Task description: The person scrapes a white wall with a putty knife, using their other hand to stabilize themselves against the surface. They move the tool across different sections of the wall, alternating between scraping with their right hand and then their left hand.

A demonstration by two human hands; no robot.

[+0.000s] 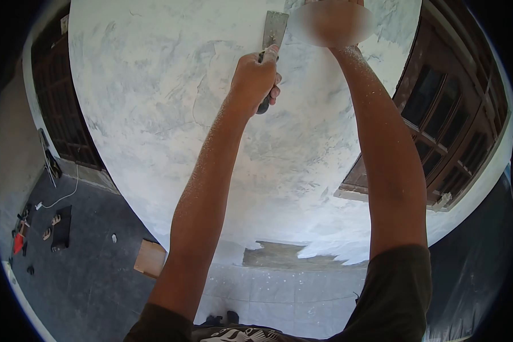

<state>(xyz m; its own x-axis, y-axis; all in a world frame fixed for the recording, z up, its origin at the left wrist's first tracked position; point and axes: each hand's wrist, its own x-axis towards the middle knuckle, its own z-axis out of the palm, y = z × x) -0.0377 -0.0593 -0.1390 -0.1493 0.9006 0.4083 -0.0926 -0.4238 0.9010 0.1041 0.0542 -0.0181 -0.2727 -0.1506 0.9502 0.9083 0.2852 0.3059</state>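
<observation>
My left hand (256,80) is closed around the dark handle of a putty knife (275,28), whose flat metal blade points up. The blade is in front of a wall (171,85) smeared with white and grey filler; whether it touches cannot be told. My right hand (336,23) is raised at the top of the view, close to the wall and to the right of the knife. A blurred patch covers its fingers, so what they hold, if anything, is hidden. Pale dust speckles both forearms.
A brown wooden window (439,114) is on the right, and a dark door (60,97) on the left. On the floor lie a cardboard piece (149,257), sandals (51,227), a white cable (62,196) and a red item (18,243). Bare grey wall (273,256) shows low down.
</observation>
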